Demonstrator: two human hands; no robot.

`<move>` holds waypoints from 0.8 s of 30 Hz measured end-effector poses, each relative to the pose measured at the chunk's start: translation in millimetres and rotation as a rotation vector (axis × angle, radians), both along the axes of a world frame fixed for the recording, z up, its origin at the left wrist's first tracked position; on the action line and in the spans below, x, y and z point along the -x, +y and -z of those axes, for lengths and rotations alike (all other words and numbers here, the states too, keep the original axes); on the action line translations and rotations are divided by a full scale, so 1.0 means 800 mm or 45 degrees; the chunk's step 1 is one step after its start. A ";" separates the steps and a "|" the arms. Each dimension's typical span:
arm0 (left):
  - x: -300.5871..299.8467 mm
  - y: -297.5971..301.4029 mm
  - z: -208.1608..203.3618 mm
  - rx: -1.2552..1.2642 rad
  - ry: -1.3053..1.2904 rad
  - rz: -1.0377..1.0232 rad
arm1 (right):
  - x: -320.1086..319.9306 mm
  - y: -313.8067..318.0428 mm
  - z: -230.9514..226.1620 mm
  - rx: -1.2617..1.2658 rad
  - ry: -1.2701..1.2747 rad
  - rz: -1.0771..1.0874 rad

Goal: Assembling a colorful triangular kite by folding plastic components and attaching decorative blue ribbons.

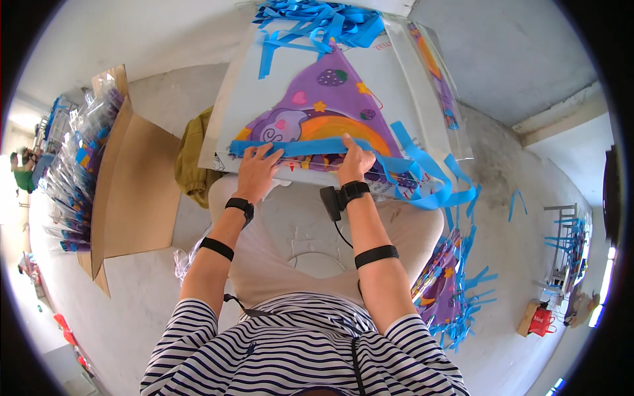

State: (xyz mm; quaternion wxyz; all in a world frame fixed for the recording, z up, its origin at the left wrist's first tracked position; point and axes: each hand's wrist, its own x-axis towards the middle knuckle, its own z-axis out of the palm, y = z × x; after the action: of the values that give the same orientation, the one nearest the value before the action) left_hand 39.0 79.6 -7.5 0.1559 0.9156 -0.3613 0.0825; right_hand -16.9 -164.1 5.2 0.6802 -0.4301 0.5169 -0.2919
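A purple triangular kite-like sheet (340, 99), printed with stars, hearts, strawberries and an orange rainbow, lies on a white board with its point away from me. Across its near edge runs a flat blue ribbon (307, 147). My left hand (256, 175) grips the ribbon near its left end, fingertips bent over it. Farther right, my right hand (355, 164) pinches the same ribbon, its thumb and palm side partly hidden. Beyond that hand the ribbon loops loosely over the board's right corner. Colourful printed material and a thin line show just below the ribbon.
A heap of blue ribbons (323, 23) lies at the board's far end. On the left stands a cardboard box (135, 185) beside many plastic-wrapped packets (76, 171). Another purple printed piece (442, 290) with blue strips hangs low at my right. An olive cloth (195, 158) sits by the board.
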 end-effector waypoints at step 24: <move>-0.002 -0.006 -0.005 -0.074 0.008 0.030 | 0.024 -0.025 -0.007 0.163 0.094 -0.252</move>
State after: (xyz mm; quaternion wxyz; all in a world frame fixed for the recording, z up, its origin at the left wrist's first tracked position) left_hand 41.0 74.8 -3.3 0.1313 0.9158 -0.3737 0.0672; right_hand -36.0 -184.2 11.1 0.6575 -0.5319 0.4768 -0.2397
